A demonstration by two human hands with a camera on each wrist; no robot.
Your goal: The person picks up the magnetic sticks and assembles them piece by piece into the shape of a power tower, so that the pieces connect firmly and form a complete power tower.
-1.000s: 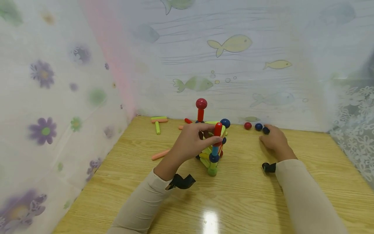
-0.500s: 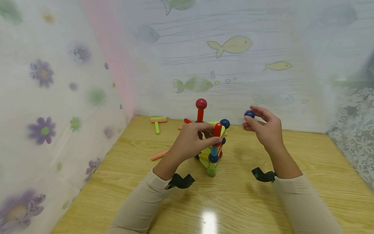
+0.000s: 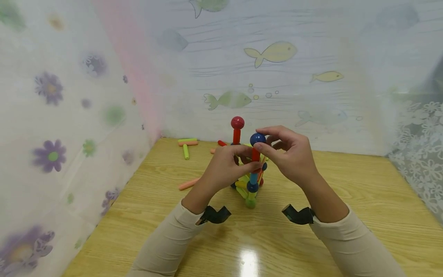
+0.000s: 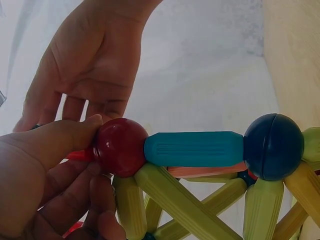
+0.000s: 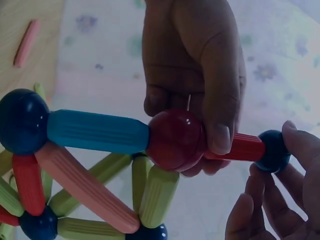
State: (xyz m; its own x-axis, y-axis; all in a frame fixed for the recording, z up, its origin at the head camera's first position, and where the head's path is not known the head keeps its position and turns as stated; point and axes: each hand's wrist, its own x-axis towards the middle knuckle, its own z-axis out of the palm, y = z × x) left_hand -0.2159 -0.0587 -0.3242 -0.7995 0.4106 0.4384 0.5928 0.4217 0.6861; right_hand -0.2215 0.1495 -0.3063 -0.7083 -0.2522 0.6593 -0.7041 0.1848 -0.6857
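A framework of coloured magnetic rods and balls stands on the table. In the head view my left hand grips its upper front corner, thumb and fingers around the base of an upright red rod where it meets a red ball. Below that ball come a light blue rod and another dark blue ball. Between thumb and fingertips my right hand pinches a dark blue ball. That ball touches the free top end of the red rod, as the right wrist view shows.
Behind my left hand, a second red ball tops another red rod. Loose green rods and an orange rod lie left on the wooden table. A patterned sheet hangs along the back.
My right hand has lifted a dark blue ball from the table's back right and brought it left onto the red rod's top. The left hand has kept its hold.
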